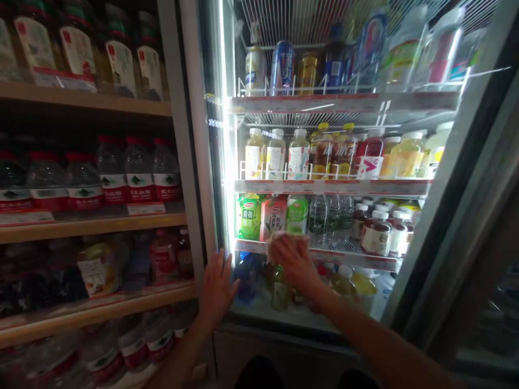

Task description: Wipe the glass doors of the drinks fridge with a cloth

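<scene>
My right hand (290, 262) presses a pale cloth (279, 236) against the glass door (259, 302) of a lit drinks fridge; most of the cloth is hidden under my fingers. Behind that hand, through the glass, are a green carton-like drink (297, 214), a red one (273, 216) and a lower row of bottles. My left hand (219, 286) is open, its fingers spread at the left edge of the door, beside the bright light strip. It holds nothing.
To the left, wooden shelves (162, 219) hold red-capped water bottles (138, 170) and other drinks. Inside the fridge stand several shelves (336, 187) of bottles and cans. A dark door frame (458, 216) slants along the right. My knees (259, 373) show at the bottom.
</scene>
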A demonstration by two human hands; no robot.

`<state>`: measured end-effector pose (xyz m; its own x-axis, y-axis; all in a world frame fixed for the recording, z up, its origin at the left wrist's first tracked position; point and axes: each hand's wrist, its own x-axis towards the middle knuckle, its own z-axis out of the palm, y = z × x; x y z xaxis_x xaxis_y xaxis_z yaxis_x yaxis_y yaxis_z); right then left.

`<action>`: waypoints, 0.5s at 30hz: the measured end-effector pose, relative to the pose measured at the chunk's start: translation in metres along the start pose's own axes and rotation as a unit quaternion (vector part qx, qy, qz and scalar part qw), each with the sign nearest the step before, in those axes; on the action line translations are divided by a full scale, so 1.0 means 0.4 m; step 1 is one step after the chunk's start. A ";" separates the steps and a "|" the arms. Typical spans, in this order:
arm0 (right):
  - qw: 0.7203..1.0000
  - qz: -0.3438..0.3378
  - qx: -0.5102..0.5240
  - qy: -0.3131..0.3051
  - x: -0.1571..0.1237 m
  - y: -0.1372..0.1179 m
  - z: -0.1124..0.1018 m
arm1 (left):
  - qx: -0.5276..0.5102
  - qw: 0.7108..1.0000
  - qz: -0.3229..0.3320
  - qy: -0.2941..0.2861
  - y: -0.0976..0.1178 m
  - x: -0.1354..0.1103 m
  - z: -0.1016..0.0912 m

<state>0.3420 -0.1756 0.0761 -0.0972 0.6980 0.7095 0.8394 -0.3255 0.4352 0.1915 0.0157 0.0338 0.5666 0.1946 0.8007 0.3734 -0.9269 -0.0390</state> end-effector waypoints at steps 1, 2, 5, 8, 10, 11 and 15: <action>1.000 0.031 0.000 0.003 0.022 -0.002 0.004 | 0.006 1.000 -0.007 -0.010 -0.008 -0.018 0.002; 0.999 0.037 0.006 0.000 0.033 -0.013 0.012 | 0.010 1.000 -0.009 -0.022 -0.014 -0.032 0.003; 0.997 -0.057 0.049 -0.032 -0.001 -0.083 0.061 | 0.011 0.999 0.005 -0.041 -0.022 -0.057 0.000; 0.987 -0.126 0.085 -0.043 -0.036 -0.142 0.105 | 0.009 0.999 0.007 -0.041 -0.038 -0.062 -0.012; 0.988 -0.119 0.088 -0.036 -0.006 -0.153 0.111 | 0.009 0.999 -0.012 -0.038 -0.055 -0.056 -0.022; 0.991 -0.100 0.084 -0.032 0.021 -0.155 0.109 | 0.010 0.999 -0.024 -0.036 -0.063 -0.051 -0.027; 0.995 -0.046 0.082 -0.029 0.078 -0.183 0.117 | 0.024 0.998 -0.040 -0.031 -0.083 -0.041 -0.042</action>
<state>0.3026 -0.1001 0.0404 -0.1500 0.7568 0.6361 0.9046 -0.1546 0.3972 0.1576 0.0380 0.0319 0.5778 0.2886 0.7634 0.4534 -0.8913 -0.0062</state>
